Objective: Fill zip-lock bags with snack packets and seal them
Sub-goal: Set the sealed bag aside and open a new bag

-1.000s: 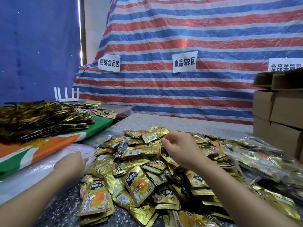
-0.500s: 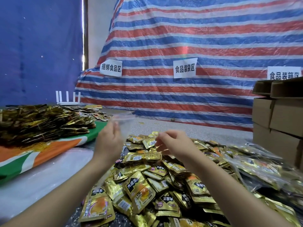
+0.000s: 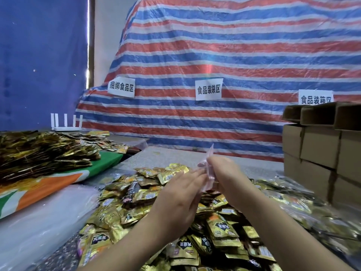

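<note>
A clear zip-lock bag [image 3: 207, 163] is held up edge-on over the middle of the table, between both hands. My left hand [image 3: 181, 194] reaches in from the left, and its fingertips pinch the bag's near side. The curled fingers of my right hand [image 3: 224, 178] grip the bag's other side. Below them a wide pile of gold snack packets [image 3: 216, 229] covers the speckled table. What the bag contains cannot be made out.
A stack of empty clear bags [image 3: 45, 216] lies at the left front. Behind it a heap of gold packets [image 3: 39, 153] sits on a green and orange cloth. Filled bags [image 3: 312, 212] lie at the right, below cardboard boxes [image 3: 322, 149]. A white router [image 3: 66, 124] stands far left.
My left hand left the stack of empty bags, lifted a clear bag and carried it right to my right hand. Both hands now hold it above the pile.
</note>
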